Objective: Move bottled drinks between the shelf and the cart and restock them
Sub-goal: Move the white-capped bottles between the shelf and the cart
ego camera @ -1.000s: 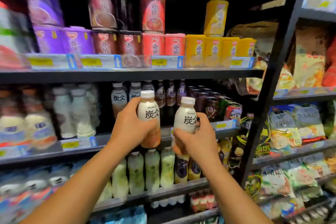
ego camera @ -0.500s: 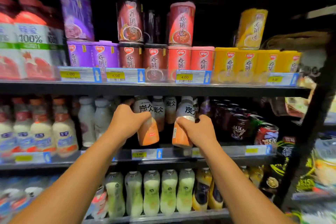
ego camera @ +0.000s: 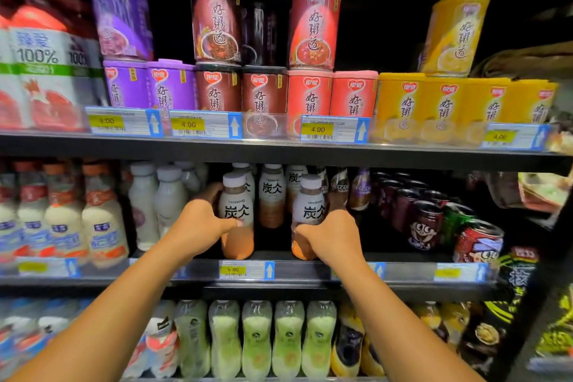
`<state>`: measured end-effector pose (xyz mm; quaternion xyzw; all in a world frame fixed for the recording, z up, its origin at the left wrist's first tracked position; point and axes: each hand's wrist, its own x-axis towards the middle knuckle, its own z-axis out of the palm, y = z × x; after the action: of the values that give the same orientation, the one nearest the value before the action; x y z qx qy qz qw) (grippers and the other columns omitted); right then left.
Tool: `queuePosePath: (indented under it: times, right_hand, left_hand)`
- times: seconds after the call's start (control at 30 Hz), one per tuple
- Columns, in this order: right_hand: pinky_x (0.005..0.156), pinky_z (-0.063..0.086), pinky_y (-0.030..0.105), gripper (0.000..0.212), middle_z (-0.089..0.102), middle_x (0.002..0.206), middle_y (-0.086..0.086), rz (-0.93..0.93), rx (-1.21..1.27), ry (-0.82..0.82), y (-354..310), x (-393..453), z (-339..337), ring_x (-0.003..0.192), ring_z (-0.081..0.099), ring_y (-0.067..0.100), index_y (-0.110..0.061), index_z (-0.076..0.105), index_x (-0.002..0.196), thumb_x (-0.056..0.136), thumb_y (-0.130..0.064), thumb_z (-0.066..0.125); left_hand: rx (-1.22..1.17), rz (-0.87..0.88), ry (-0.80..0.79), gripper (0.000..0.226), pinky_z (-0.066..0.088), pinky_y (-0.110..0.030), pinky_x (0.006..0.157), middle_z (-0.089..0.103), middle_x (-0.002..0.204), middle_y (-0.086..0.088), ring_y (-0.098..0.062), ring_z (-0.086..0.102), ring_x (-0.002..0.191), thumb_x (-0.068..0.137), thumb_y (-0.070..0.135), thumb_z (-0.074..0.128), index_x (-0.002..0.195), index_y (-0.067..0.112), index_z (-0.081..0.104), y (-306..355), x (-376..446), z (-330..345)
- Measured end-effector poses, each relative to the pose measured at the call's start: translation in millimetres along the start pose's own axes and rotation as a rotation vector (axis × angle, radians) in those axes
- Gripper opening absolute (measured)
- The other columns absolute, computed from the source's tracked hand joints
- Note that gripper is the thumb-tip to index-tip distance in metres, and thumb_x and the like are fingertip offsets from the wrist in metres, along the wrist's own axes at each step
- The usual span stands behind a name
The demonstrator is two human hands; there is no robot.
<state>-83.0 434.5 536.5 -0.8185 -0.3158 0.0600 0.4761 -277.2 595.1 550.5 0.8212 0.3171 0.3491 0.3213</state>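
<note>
One upright milk-tea bottle [ego camera: 237, 220] is gripped by the curled left hand [ego camera: 201, 226], another bottle [ego camera: 307, 220] by the right hand [ego camera: 333, 237], both at the middle shelf [ego camera: 310, 270] front edge.

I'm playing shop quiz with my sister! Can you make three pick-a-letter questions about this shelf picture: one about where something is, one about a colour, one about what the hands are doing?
1. Where are the two held bottles?
A. top shelf
B. middle shelf, at the front edge
C. bottom shelf

2. What colour are the cans at the right end of the top shelf?
A. yellow
B. blue
C. black

3. What are the hands doing?
A. both open
B. one holds a bottle
C. each grips a bottle

Answers:
1 B: the left bottle and right bottle stand just behind the price strip.
2 A: the yellow cans show it.
3 C: the left hand and right hand each wrap a bottle.
</note>
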Motion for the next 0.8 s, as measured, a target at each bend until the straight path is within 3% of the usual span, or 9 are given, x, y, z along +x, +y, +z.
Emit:
queuePosePath:
  times: [0.1, 0.17, 0.27, 0.33, 0.4, 0.47, 0.57, 0.67, 0.8]
  right_hand:
    - [0.052, 0.043, 0.025, 0.043, 0.072, 0.085, 0.001, -0.038, -0.028, 0.015, 1.0, -2.8, 3.0, 0.079, 0.069, 0.022, -0.011, 0.07, 0.093, 0.075, -0.045, 0.088]
    - [0.057, 0.048, 0.028, 0.044, 0.072, 0.087, 0.002, -0.045, -0.053, 0.01, 0.5, -4.7, 2.3, 0.08, 0.07, 0.022, -0.011, 0.069, 0.094, 0.076, -0.047, 0.087]
    - [0.066, 0.056, 0.034, 0.042, 0.069, 0.09, 0.0, -0.074, -0.09, 0.006, 0.3, -8.2, -1.0, 0.083, 0.068, 0.02, -0.015, 0.062, 0.089, 0.078, -0.046, 0.088]
    - [0.068, 0.053, 0.034, 0.04, 0.061, 0.089, -0.005, -0.092, -0.117, 0.017, -0.5, -11.1, -3.6, 0.083, 0.062, 0.019, -0.022, 0.051, 0.086, 0.082, -0.04, 0.086]
    - [0.069, 0.054, 0.036, 0.039, 0.058, 0.089, -0.003, -0.105, -0.167, 0.032, -2.4, -11.5, -4.7, 0.083, 0.06, 0.021, -0.023, 0.047, 0.084, 0.085, -0.036, 0.083]
    - [0.075, 0.061, 0.042, 0.035, 0.065, 0.096, 0.004, -0.113, -0.188, 0.032, -3.5, -9.2, -4.4, 0.087, 0.065, 0.026, -0.018, 0.052, 0.091, 0.084, -0.034, 0.083]
    - [0.082, 0.063, 0.046, 0.036, 0.071, 0.108, 0.011, -0.116, -0.162, 0.014, -4.9, 0.0, -2.1, 0.095, 0.069, 0.033, -0.015, 0.058, 0.113, 0.084, -0.022, 0.079]
    - [0.09, 0.06, 0.041, 0.08, 0.07, 0.125, 0.012, -0.105, -0.146, -0.004, -12.0, 20.4, 2.4, 0.11, 0.069, 0.037, -0.024, 0.04, 0.155, 0.085, -0.021, 0.078]
    - [0.082, 0.051, 0.032, 0.077, 0.071, 0.121, 0.012, -0.054, -0.176, 0.004, -23.0, 47.1, 13.2, 0.113, 0.07, 0.035, -0.017, 0.04, 0.148, 0.084, -0.025, 0.081]
  left_hand:
    - [-0.035, 0.032, -0.035, 0.077, 0.056, -0.045, 0.1, 0.074, 0.121, 0.006, -0.016, 0.071, 0.111, 0.07, 0.024, 0.088, 0.14, 0.028, 0.056, -4.8, 1.3, -1.5]
    - [-0.038, 0.022, -0.041, 0.076, 0.056, -0.045, 0.101, 0.074, 0.12, 0.008, -0.012, 0.07, 0.111, 0.073, 0.021, 0.086, 0.142, 0.027, 0.055, -6.3, 1.3, -2.7]
    - [0.03, -0.021, 0.011, 0.05, 0.058, -0.038, 0.077, 0.073, 0.096, 0.004, -0.01, 0.069, 0.087, 0.081, 0.015, 0.085, 0.123, 0.019, 0.059, -2.2, -6.2, 3.6]
    - [0.151, -0.104, 0.145, 0.039, 0.041, -0.037, 0.059, 0.059, 0.082, -0.004, -0.022, 0.059, 0.075, 0.082, 0.029, 0.086, 0.092, 0.012, 0.052, 3.2, -17.8, 11.8]
    - [0.269, -0.134, 0.217, 0.055, 0.034, -0.038, 0.061, 0.051, 0.086, -0.006, -0.031, 0.053, 0.08, 0.08, 0.047, 0.084, 0.083, 0.014, 0.041, 3.9, -27.6, 19.6]
    - [0.314, -0.127, 0.229, 0.057, 0.036, -0.037, 0.063, 0.051, 0.09, -0.007, -0.03, 0.051, 0.083, 0.081, 0.054, 0.081, 0.086, 0.014, 0.041, 5.6, -31.4, 23.6]
    - [0.328, -0.128, 0.233, 0.053, 0.037, -0.037, 0.061, 0.054, 0.087, -0.005, -0.033, 0.058, 0.087, 0.082, 0.05, 0.082, 0.085, 0.012, 0.045, 6.4, -25.1, 23.6]
    - [0.273, -0.153, 0.227, 0.048, 0.032, -0.033, 0.048, 0.055, 0.068, -0.005, -0.024, 0.053, 0.065, 0.083, 0.037, 0.083, 0.068, 0.009, 0.047, 2.9, -17.3, 21.7]
    - [0.267, -0.178, 0.168, 0.048, 0.03, -0.031, 0.046, 0.05, 0.053, -0.004, -0.019, 0.047, 0.053, 0.082, 0.026, 0.082, 0.055, 0.008, 0.046, -3.5, -5.6, 18.5]
